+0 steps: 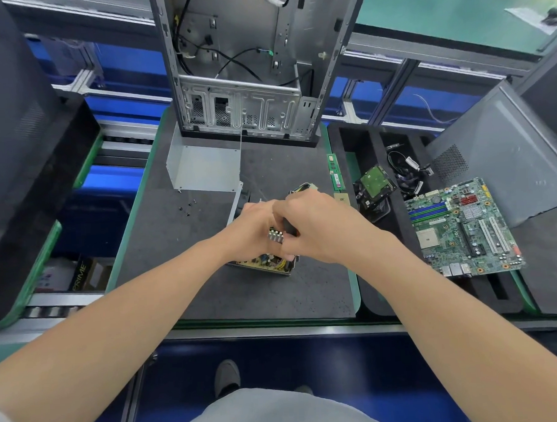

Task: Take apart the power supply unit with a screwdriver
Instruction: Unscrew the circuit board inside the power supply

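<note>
The power supply unit (267,263) lies open on the dark mat, its circuit board and yellow wires showing below my hands. My left hand (252,231) grips the unit from the left, fingers curled over its top by a silver heat sink (275,236). My right hand (320,228) is wrapped round the black handle of the screwdriver (289,227), held over the unit; its tip is hidden. The unit's grey metal cover (204,166) lies off to the back left. Several loose screws (186,207) sit on the mat near the cover.
An empty computer case (240,61) stands upright at the back of the mat. To the right lie RAM sticks (334,172), a hard drive (374,184), cables (407,171), a motherboard (462,230) and a grey side panel (506,153). Black foam trays (26,159) sit left.
</note>
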The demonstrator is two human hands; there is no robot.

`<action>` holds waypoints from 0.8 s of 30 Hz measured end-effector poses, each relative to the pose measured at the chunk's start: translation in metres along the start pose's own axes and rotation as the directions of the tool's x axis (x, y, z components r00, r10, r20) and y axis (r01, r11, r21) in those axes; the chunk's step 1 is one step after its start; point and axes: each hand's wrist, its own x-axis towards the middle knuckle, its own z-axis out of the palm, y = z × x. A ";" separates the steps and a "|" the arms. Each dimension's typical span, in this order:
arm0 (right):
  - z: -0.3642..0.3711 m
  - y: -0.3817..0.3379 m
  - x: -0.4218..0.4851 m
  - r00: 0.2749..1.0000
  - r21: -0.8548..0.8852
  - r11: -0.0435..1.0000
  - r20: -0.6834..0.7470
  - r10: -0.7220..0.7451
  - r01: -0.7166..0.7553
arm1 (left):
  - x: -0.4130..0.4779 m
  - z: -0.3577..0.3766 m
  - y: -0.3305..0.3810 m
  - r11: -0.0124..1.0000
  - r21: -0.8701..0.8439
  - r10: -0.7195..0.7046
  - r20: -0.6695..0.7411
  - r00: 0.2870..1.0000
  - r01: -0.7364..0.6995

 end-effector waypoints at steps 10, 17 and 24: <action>-0.001 -0.003 -0.002 0.998 -0.045 0.997 -0.015 0.067 -0.068 | 0.002 -0.003 -0.004 0.992 0.087 -0.081 -0.050 0.995 0.086; 0.007 -0.009 0.004 0.928 -0.039 0.930 -0.100 0.359 -0.364 | -0.002 -0.002 0.005 0.997 -0.026 -0.070 -0.030 0.997 0.069; -0.018 0.014 -0.002 0.978 0.061 0.995 0.188 -0.091 0.081 | -0.004 -0.009 0.002 0.996 -0.089 -0.001 -0.023 1.000 -0.001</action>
